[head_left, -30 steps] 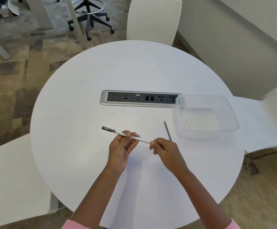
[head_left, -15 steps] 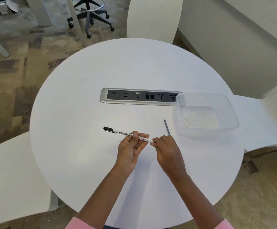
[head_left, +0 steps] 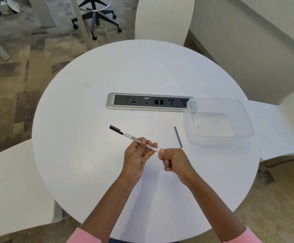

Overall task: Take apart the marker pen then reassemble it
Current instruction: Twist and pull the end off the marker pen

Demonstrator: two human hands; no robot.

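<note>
Marker pen hangs over the white table, slanting from its black end at far left down toward the near right, clamped between two hands. The left hand pinches the printed barrel at its middle, thumb on top. The right hand is curled in a fist over the rear end and hides it, so I cannot tell whether a plug is on or off there. A thin dark rod lies on the table just beside the clear tub, apart from both hands; I judge it to be the ink core, already out. For this step I would brace the barrel firmly with the left, work the rear end straight along the pen's axis rather than bending the slim tube, and stay low over the table so no small part rolls off.
</note>
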